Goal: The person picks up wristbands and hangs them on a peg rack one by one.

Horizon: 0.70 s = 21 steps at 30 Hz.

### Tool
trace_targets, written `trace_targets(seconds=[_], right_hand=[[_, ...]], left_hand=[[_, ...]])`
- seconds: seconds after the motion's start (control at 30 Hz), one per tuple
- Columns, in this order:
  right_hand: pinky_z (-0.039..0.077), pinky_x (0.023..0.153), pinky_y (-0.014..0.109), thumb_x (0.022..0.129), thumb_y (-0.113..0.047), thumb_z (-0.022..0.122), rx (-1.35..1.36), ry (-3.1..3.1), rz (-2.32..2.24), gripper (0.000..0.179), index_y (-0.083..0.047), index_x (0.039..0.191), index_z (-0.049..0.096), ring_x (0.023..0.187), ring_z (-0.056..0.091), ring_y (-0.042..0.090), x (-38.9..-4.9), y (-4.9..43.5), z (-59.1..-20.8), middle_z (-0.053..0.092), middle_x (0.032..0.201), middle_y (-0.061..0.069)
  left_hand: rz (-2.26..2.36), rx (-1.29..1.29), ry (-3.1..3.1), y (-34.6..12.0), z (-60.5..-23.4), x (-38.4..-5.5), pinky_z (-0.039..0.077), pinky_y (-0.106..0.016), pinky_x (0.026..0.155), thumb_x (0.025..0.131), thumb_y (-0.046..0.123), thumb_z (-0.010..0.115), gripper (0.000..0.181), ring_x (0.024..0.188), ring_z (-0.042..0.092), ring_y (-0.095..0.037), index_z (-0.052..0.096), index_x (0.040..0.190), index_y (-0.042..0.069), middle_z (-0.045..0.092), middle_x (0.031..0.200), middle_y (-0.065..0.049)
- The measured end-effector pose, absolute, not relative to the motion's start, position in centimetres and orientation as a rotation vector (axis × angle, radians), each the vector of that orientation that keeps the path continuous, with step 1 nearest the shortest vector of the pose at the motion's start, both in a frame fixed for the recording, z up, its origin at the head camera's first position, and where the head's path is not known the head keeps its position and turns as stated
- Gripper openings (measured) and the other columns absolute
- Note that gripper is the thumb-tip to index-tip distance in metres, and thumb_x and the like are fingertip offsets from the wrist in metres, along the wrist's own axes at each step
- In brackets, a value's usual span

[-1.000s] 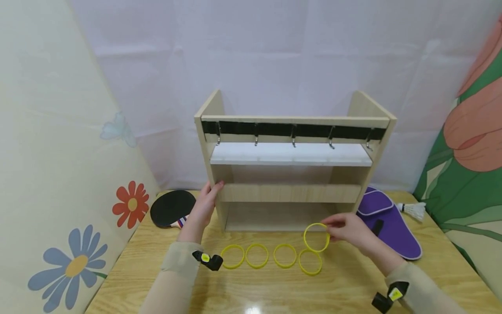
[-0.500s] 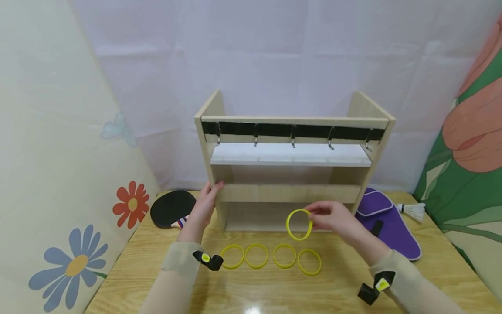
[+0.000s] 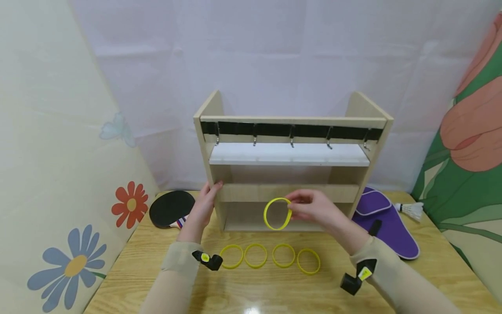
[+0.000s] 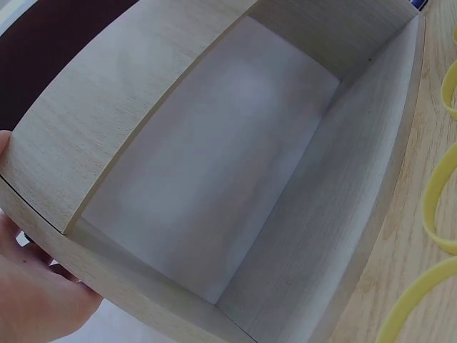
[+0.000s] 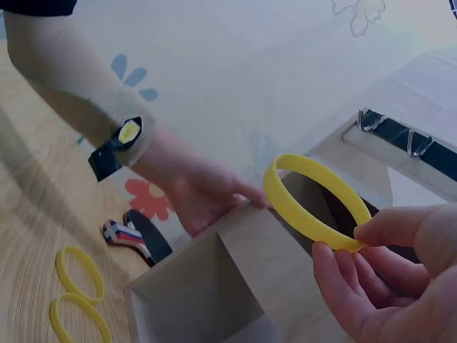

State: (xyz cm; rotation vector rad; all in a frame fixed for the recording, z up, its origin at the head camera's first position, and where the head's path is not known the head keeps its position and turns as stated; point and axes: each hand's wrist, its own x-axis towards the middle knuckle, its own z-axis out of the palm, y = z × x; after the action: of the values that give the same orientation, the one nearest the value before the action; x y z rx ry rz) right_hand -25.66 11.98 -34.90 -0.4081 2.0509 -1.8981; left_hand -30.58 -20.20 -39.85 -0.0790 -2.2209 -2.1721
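A thin yellow ring [image 3: 266, 214] is pinched between the thumb and fingers of my right hand [image 3: 313, 207], held up before the shelf's lower part. In the right wrist view the ring [image 5: 314, 221] shows as a flat band. My left hand [image 3: 201, 209] grips the left side panel of the wooden shelf [image 3: 290, 192], thumb in front and fingers behind its edge. Metal hooks [image 3: 292, 141] hang in a row from a black strip [image 3: 272, 130] along the shelf's upper rail. Several more yellow rings [image 3: 256, 267] lie in a row on the table before the shelf.
A black table tennis bat [image 3: 171, 208] lies left of the shelf on the wooden table [image 3: 251, 292]. To the right are a purple bat case [image 3: 392, 231] and a white shuttlecock [image 3: 412, 210]. A pale cloth [image 3: 290, 56] hangs behind.
My right hand has moved left and upward with the yellow ring, from above the rightmost ring on the table to before the shelf's middle. The left hand keeps its grip.
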Motion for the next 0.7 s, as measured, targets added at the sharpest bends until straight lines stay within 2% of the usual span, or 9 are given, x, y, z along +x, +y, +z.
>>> trace_targets(seconds=[0.27,0.5,0.7], right_hand=[[0.058,0.084,0.037,0.093,0.003,0.061,-0.450,1.953,-1.955,0.041,0.017,0.129,0.048,0.088,0.064,0.015,-25.5,10.5,-33.5,0.061,0.100,0.007],[0.057,0.086,0.037,0.093,-0.001,0.062,-0.406,1.881,-2.013,0.039,0.012,0.129,0.051,0.089,0.066,0.017,-25.4,9.5,-32.1,0.060,0.106,0.012],[0.056,0.088,0.039,0.094,0.005,0.059,-0.431,1.783,-2.108,0.037,0.016,0.127,0.048,0.086,0.066,0.016,-25.4,8.6,-31.4,0.060,0.100,0.008]], left_hand=[[-2.184,-0.063,-2.215,-20.1,-39.7,-30.6,0.031,-0.043,0.108,0.105,0.028,0.039,0.052,0.122,0.043,-0.028,0.029,0.153,0.011,0.040,0.141,-0.020],[-2.197,-0.069,-2.212,-20.1,-39.7,-30.5,0.028,-0.045,0.111,0.105,0.028,0.039,0.052,0.126,0.040,-0.030,0.028,0.153,0.011,0.038,0.143,-0.020],[-2.209,-0.051,-2.202,-20.0,-39.7,-30.4,0.029,-0.044,0.111,0.106,0.028,0.039,0.052,0.125,0.041,-0.030,0.028,0.153,0.011,0.038,0.143,-0.021]])
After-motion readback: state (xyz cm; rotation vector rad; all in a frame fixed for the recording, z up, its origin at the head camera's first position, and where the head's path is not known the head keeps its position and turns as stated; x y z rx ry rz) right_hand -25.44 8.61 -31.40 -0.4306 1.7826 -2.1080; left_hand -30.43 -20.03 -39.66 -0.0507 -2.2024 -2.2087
